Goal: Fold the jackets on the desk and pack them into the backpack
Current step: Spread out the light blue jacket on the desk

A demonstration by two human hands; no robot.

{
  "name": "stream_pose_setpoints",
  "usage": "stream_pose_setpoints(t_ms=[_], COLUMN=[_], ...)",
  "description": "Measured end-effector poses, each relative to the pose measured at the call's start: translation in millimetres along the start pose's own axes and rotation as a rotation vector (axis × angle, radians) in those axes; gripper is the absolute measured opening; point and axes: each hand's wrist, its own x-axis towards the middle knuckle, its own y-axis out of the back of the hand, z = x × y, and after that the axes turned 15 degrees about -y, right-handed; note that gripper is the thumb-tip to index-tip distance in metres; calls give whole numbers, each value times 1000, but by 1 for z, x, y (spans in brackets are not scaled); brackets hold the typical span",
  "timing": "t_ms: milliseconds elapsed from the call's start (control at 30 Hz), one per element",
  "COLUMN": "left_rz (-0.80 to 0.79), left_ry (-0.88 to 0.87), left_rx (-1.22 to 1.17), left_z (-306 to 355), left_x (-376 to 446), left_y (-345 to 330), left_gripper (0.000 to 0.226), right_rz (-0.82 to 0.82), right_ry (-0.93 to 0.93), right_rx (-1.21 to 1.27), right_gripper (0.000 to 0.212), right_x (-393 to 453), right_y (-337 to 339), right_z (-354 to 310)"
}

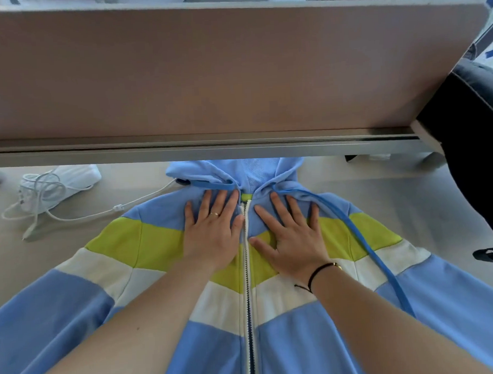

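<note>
Your left hand (213, 233) and right hand (291, 235) press flat, fingers straight, on the jacket's (303, 340) chest, one each side of the zip (247, 285); the jacket lies face up on the desk (16, 253), hood toward the partition (206, 69)

Both arms reach forward — left grip (213, 233) and right grip (294, 235) flat, fingers spread, palms down.
</note>
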Motion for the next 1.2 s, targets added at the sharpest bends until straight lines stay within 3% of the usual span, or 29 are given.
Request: stream_pose_setpoints(t_ms=[100,167,267,467,567,700,1000,1100,1200], left_rz=[-67,-4,53,-102,-82,-82,-119,-172,-123], left_ry=[45,55,19,25,6,-2,8,-6,-95], left_rx=[-54,-113,-149,-13,12,23,43,34,28], left_z=[3,12,27,19,14,10,-14,-14,7], left_x=[7,-9,-73,-178,-173,-148,-92,-107,-166], left_y=[12,16,7,-18,-15,-10,4,5,-4], left_gripper=[57,57,61,68,68,72,91,84,72], right_rz=[-45,2,59,107,146,81,9,-16,-12], right_ry=[-11,-40,-115,-162,-131,-109,-226,-209,-136], right_rx=[-24,3,150,101,89,52,34,41,26], right_gripper=[73,71,71,76,78,79,78,74,71], right_x=[10,-6,-78,-193,-188,-167,-119,-131,-178], right_y=[11,12,-9,-62,-59,-51,-35,-35,-43], right_z=[-5,-10,-10,7,6,2,1,3,12])
